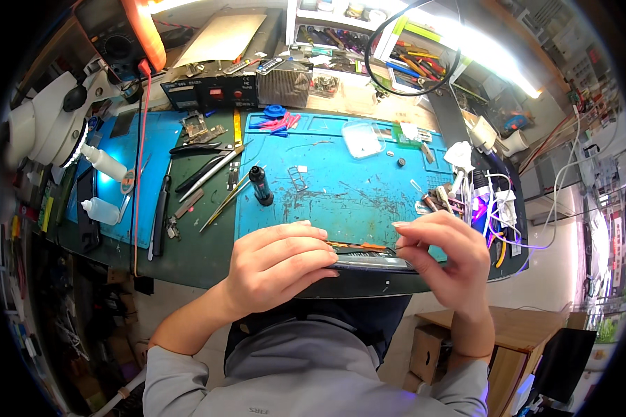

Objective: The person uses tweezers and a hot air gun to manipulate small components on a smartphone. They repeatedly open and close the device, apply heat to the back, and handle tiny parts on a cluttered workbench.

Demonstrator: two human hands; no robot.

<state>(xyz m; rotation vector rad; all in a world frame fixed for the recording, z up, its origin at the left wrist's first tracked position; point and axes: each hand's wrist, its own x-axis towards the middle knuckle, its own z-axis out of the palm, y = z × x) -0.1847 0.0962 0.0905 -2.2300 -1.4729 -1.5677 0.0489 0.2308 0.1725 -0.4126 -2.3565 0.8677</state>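
Low in the middle, a flat dark device (372, 263) is tilted so I see it almost edge-on. Its inside shows black parts and a thin orange strip (365, 245); it looks like an opened phone, but the kind is not certain. My left hand (279, 264) is wrapped over the device's left end, fingers together. At its right end, my right hand (452, 257) has thumb and fingertips pinched close to the device; whatever lies between them is too small to make out. A black screwdriver-like tool (260, 186) stands upright on the blue mat (358, 205) beyond my left hand.
Tweezers (219, 207), pliers and a soldering-iron-like pen lie left of the mat. Two white bottles (103, 212) and a microscope (45, 128) stand further left. A clear plastic box (362, 139) sits at the back. Cables and small tools crowd the right edge.
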